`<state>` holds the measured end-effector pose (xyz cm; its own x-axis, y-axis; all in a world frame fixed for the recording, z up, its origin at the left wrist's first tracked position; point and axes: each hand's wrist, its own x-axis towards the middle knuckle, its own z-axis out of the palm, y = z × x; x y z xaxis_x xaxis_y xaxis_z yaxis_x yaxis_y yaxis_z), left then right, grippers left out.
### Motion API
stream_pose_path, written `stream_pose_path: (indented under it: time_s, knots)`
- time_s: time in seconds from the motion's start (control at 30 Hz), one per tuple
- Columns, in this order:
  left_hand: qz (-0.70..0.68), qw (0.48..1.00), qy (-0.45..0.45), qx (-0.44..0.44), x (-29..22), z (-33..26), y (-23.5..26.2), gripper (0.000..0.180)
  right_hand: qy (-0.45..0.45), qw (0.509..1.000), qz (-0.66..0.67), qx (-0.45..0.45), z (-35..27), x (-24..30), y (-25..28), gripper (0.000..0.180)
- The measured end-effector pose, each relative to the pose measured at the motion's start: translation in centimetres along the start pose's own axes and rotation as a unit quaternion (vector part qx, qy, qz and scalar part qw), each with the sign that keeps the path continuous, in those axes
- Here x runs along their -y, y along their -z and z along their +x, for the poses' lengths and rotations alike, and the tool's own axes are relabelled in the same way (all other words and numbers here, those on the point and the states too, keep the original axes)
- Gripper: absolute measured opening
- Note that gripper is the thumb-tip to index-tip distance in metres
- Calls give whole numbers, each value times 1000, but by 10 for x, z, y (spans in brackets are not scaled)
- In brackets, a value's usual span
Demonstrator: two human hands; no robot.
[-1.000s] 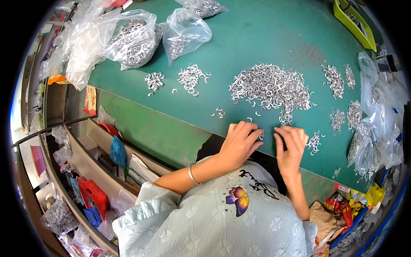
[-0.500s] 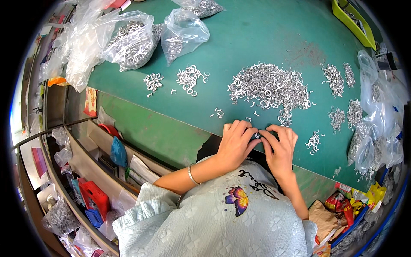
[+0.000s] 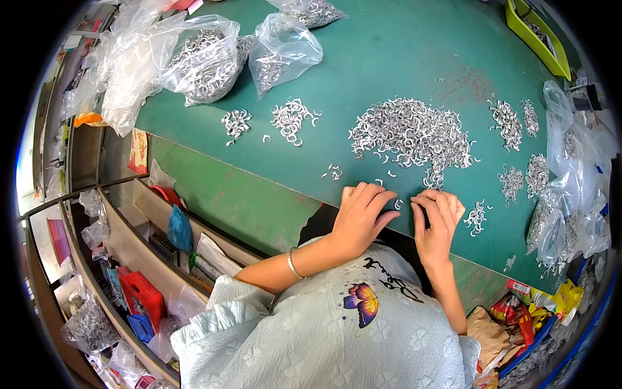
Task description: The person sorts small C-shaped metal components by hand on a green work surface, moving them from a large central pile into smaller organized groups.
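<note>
My left hand (image 3: 361, 217) is at the table's near edge, its thumb and index finger apart. A small silver curved metal piece (image 3: 398, 204) shows in the gap by those fingertips, seemingly on the tabletop. To the right, my right hand (image 3: 438, 219) has its fingers curled and its thumb tip close to the index tip; anything pinched there is too small to make out. Beyond both hands spreads a large heap of silver curved metal pieces (image 3: 411, 133), with a few strays trailing toward me. A small pile of pieces (image 3: 476, 218) lies right of my right hand.
The green table (image 3: 376, 58) also carries smaller piles (image 3: 291, 120) at left and others (image 3: 505, 123) at right. Clear bags of metal pieces (image 3: 206, 68) stand at back left, more plastic bags (image 3: 570, 188) along the right edge. A yellow-green tray (image 3: 536, 35) sits far right; a shelf (image 3: 129, 253) is at left.
My hands have drawn apart, the right one moving right. The curved piece that was between their fingertips now shows beside my left fingertips. The whole view has shifted slightly.
</note>
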<state>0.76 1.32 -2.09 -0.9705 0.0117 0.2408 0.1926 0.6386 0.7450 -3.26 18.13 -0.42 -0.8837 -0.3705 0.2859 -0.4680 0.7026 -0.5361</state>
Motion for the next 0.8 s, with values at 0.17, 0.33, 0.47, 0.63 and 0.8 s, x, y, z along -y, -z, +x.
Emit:
stream_pose_path:
  time_s: [0.17,0.33,0.47,0.63,0.8]
  knots:
    - [13,1000,-19,-1,2,-1,1,35,24,999,-26,36,3,2,-2,17]
    - [17,1000,-19,10,3,-1,3,34,16,1000,-27,2,2,1,-4,16]
    - [-13,999,-33,-18,-1,2,4,31,-17,996,83,21,5,13,3,15]
    - [-25,997,-60,-42,10,5,6,25,-16,993,113,39,13,15,-3,13]
    - [45,995,-4,-93,22,6,28,22,-4,999,51,-8,27,16,-12,16]
